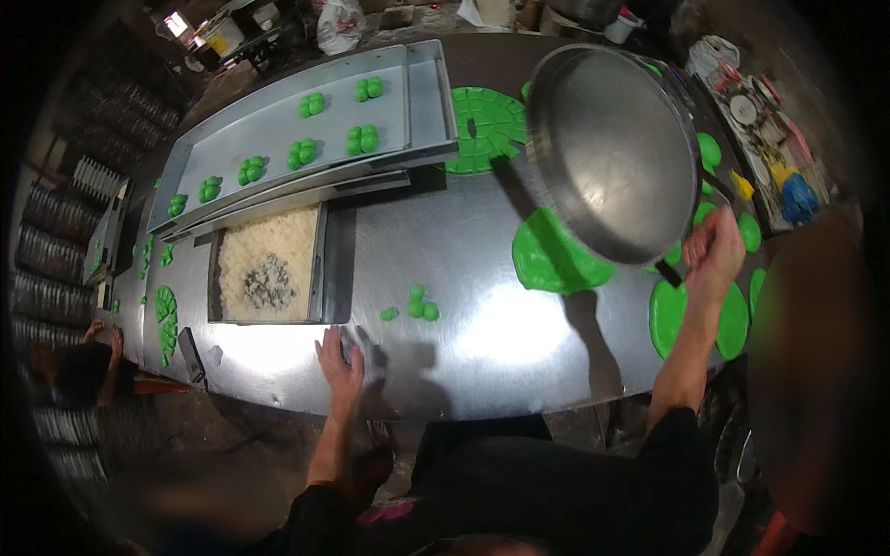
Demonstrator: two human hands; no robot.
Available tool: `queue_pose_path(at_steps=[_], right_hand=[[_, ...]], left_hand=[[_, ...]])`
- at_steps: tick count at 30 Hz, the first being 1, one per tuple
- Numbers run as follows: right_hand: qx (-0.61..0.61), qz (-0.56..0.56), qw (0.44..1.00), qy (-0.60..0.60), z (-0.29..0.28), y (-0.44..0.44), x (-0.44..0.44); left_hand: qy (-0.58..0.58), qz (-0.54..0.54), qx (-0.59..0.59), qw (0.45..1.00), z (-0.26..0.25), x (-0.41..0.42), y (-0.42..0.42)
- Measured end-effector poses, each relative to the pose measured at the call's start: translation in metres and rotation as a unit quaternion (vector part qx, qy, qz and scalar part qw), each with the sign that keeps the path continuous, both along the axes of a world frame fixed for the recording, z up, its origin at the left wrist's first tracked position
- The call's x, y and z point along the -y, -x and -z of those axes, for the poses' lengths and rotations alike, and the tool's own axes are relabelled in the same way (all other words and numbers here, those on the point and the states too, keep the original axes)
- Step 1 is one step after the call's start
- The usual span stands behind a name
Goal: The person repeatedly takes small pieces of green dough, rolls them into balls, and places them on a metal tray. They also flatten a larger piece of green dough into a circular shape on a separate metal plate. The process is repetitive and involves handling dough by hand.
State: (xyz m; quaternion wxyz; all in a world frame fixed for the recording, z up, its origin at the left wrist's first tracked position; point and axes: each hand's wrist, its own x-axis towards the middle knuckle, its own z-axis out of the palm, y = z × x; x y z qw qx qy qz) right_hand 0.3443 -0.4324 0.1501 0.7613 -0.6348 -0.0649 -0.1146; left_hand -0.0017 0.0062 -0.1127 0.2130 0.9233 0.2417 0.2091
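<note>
My right hand point(715, 244) is closed around what looks like the dark handle of a large round metal pan point(615, 160), which is tilted with its inner face showing. Flat rounds of green dough point(560, 260) lie below and beside the pan. My left hand point(337, 361) is open, with spread fingers at the front of the metal tabletop point(445, 361). Just past its fingertips stands a metal box point(318, 278) holding pale crumbly filling point(261, 240). Several small green dough balls point(417, 306) sit between my hands.
Stacked metal trays point(278, 118) hold several clusters of green dough balls point(302, 153). A scored green dough disc point(487, 128) lies right of them. A dark flat object point(192, 354) is at the table's left front. Another person's hands point(104, 333) are at far left. A cluttered side shelf point(758, 125) stands right.
</note>
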Motion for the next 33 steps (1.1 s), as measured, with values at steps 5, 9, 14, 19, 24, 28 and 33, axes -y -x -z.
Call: queue_pose_path(at_steps=[5,9,14,19,24,28,33], right_hand=[[-0.169,-0.043,0.963,-0.206,0.015,0.127,0.048],[-0.34,0.134,0.925,-0.106,0.086,0.196,0.061],[-0.415,0.059,0.908,-0.002,0.205,0.243,0.09],[-0.448,-0.005,0.893,0.047,0.267,0.246,0.112],[-0.384,-0.212,0.757,0.485,0.212,0.174,0.169],[-0.17,0.092,0.713,0.674,0.214,0.064,0.335],[-0.154,0.16,0.487,0.845,0.227,-0.053,0.538]], left_hand=[[0.528,0.118,0.233,0.808,-0.044,0.127,-0.07],[0.859,0.184,0.271,0.392,-0.053,0.186,-0.064],[0.748,0.048,0.226,0.622,-0.034,0.212,-0.035],[0.695,-0.021,0.199,0.691,-0.01,0.228,-0.024],[0.613,-0.074,0.233,0.751,0.028,0.214,-0.026],[0.49,-0.147,0.181,0.84,0.004,0.224,-0.039],[0.41,-0.168,0.174,0.88,0.022,0.221,-0.022]])
